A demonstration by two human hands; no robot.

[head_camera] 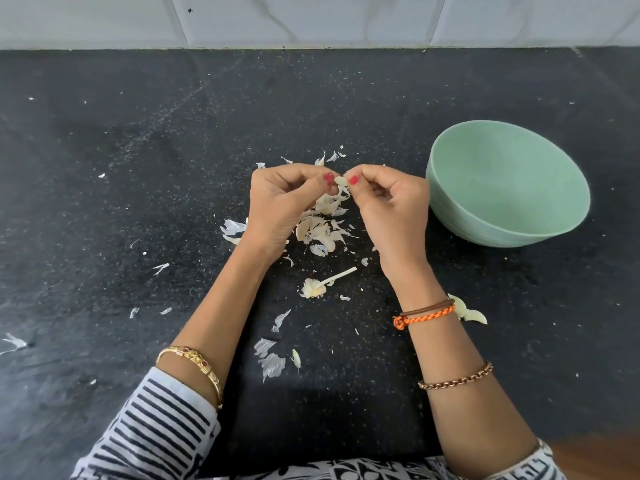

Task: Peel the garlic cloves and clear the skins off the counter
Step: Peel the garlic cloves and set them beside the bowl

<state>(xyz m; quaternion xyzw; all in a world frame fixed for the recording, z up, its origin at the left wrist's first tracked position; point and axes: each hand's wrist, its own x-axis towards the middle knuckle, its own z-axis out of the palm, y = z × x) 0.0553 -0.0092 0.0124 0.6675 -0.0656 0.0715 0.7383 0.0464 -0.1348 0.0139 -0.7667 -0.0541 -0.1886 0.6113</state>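
Both hands raised just above the black counter (138, 168), forearms angled inward from the lower edge, wrists close together. Left hand (282, 202) curled, thumb and fingertips pinching one end of a small garlic clove (341, 181); right hand (388, 202) likewise curled, thumb and forefinger pinching the other end, so the clove held between the two red-painted thumbnails, knuckles turned up. Directly beneath and between the hands, a heap of loose skins (323, 226) lying on the counter, with more flakes scattered toward the left, toward the back, and nearer the body. Just nearer the body than the heap, a spent garlic stem with its papery base (322, 285) lying flat between the forearms. Beside the right wrist, partly hidden behind it, two pale pieces (472, 315), whether cloves or skins hard to tell. To the right of the right hand, near but apart from it, a pale green bowl (446, 181), tilted open toward the camera, interior bare as far as visible. Gold bangle (194, 362) on the left forearm above a striped sleeve (152, 427); orange braided band (426, 317) and chain bracelet (457, 377) on the right. Pale tiled wall (311, 19) along the counter's far edge.
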